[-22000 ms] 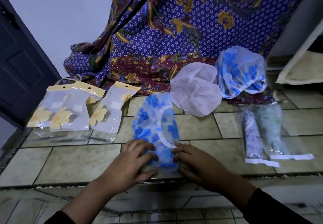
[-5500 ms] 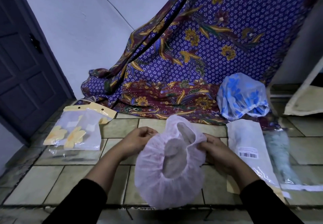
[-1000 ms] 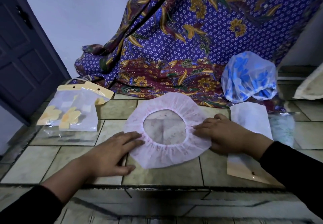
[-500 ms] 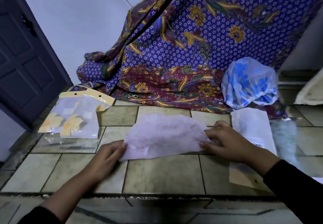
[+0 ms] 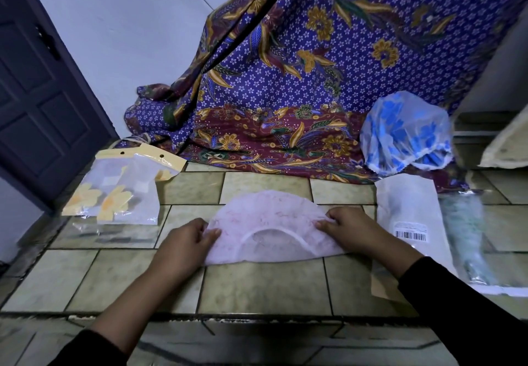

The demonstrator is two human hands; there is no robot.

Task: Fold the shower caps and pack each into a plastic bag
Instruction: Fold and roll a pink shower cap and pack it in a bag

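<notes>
Pink shower cap (image 5: 271,231), a flat open ring a second ago, now lies folded into a half-circle at centre; left hand (image 5: 185,241) and right hand (image 5: 350,228) pinch its ends. First fold made; empty bags (image 5: 120,194) wait at ten o'clock.

Both hands (image 5: 268,240) pinch the half-folded pink shower cap (image 5: 268,220) flat.

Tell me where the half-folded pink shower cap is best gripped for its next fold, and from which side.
Probably at the two end corners, where the left hand and right hand already pinch the pink shower cap. It lies flat on the tiled floor as a half circle, straight edge nearest the person, so coming from either end lets one corner swing over onto the other.
</notes>
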